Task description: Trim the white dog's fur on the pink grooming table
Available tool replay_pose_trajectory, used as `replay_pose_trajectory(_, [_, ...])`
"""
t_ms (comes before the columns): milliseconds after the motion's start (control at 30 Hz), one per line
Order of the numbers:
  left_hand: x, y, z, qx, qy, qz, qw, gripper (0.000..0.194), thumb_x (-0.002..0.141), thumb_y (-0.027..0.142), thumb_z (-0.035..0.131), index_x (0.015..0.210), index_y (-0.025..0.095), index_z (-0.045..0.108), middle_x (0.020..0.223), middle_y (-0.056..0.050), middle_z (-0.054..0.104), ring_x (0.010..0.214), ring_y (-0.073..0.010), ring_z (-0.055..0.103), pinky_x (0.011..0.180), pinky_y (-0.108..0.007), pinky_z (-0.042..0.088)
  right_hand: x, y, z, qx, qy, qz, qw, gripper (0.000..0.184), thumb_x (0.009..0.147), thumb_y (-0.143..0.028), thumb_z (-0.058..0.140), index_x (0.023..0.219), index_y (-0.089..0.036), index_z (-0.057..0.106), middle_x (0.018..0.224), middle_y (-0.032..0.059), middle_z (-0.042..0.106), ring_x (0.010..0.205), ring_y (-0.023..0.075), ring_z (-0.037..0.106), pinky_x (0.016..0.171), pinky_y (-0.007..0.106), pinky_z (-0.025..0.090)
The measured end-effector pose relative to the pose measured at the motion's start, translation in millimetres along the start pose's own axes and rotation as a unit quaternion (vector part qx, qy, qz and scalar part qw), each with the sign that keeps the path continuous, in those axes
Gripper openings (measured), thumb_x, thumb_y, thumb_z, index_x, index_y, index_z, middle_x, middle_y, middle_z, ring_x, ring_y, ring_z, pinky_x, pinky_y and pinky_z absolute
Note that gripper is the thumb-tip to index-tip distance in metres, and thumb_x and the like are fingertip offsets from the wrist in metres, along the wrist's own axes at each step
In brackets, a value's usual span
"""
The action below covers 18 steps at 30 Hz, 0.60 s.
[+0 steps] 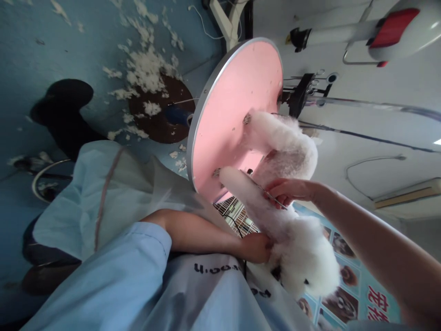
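Observation:
The view is turned sideways, with the floor at the left. A fluffy white dog (310, 253) stands on a round pink grooming table (237, 87), its head toward the bottom right. My right hand (287, 191) is closed on a pair of scissors (257, 184), whose blades lie along the dog's front leg (237, 186). At the dog's neck and chin, my left hand (257, 248) is closed against the fur. Its fingertips are partly hidden there.
Clipped white fur (148, 69) litters the blue floor around the table's brown base (175, 92). Beyond the tabletop are a black tool holder (303, 94), a hair dryer (392, 30) and a pet poster (358, 280). A wire cage (237, 211) shows beneath the dog.

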<state>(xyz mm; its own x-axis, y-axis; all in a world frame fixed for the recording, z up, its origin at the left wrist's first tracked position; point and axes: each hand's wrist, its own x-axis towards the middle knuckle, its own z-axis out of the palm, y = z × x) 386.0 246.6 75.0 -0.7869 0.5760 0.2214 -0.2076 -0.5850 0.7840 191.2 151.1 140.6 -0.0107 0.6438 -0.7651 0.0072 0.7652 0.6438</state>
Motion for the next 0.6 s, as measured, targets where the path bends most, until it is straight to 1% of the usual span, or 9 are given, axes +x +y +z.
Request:
replay_pose_trajectory(100, [1.0,-0.3,0.4,0.007,-0.004,0.004,1.000,0.023,0.081,0.035,0.045,0.071,0.017,0.057,0.097,-0.013,0.069,0.086,-0.0223,0.062,0.069,-0.032,0.044,0.5,-0.6,-0.6,-0.023,-0.020,-0.006,1.000,0.016,0.066,-0.029,0.063,0.073,-0.015,0.061,0.062,0.0011,0.063,0.053,0.0102,0.056,0.051,0.020,0.043])
replay_pose_trajectory(233, [-0.2,0.1,-2.0,0.011,-0.009,-0.002,1.000,0.024,0.082,0.034,0.045,0.075,0.016,0.060,0.096,-0.012,0.069,0.087,-0.0224,0.062,0.070,-0.032,0.044,-0.5,-1.7,-0.3,-0.025,0.011,-0.010,1.000,0.022,0.070,-0.036,0.060,0.076,-0.015,0.062,0.065,0.0029,0.064,0.056,0.0118,0.058,0.050,0.020,0.042])
replay_pose_trajectory(333, [-1.5,1.6,-4.6,0.015,-0.016,0.000,1.000,0.026,0.083,0.035,0.044,0.082,0.017,0.063,0.100,-0.013,0.068,0.091,-0.0228,0.062,0.073,-0.032,0.045,0.2,-2.9,0.9,-0.055,0.000,-0.007,0.998,0.019,0.067,-0.033,0.061,0.073,-0.015,0.062,0.063,0.0026,0.063,0.054,0.0107,0.056,0.049,0.019,0.041])
replay_pose_trajectory(433, [-1.5,2.4,-5.9,0.029,-0.024,-0.017,0.999,0.028,0.084,0.037,0.042,0.081,0.017,0.063,0.103,-0.014,0.068,0.093,-0.0234,0.062,0.073,-0.032,0.044,1.7,-3.3,2.0,-0.058,-0.001,-0.011,0.998,0.017,0.065,-0.030,0.062,0.071,-0.014,0.061,0.062,0.0018,0.062,0.053,0.0099,0.054,0.049,0.020,0.041])
replay_pose_trajectory(533, [-0.5,1.6,-5.4,0.033,-0.021,0.005,0.999,0.028,0.085,0.038,0.042,0.082,0.017,0.061,0.106,-0.014,0.067,0.094,-0.0230,0.062,0.074,-0.032,0.044,2.0,-4.9,3.7,-0.055,0.014,-0.016,0.998,0.021,0.068,-0.035,0.059,0.073,-0.015,0.061,0.064,0.0025,0.062,0.054,0.0109,0.055,0.049,0.021,0.041])
replay_pose_trajectory(600, [-0.1,0.8,-4.9,0.031,-0.013,0.019,0.999,0.028,0.085,0.039,0.042,0.080,0.018,0.059,0.105,-0.014,0.068,0.093,-0.0222,0.061,0.073,-0.031,0.044,0.0,-7.7,5.9,-0.075,0.016,-0.011,0.997,0.020,0.068,-0.033,0.059,0.073,-0.015,0.061,0.064,0.0024,0.062,0.054,0.0108,0.055,0.050,0.021,0.041])
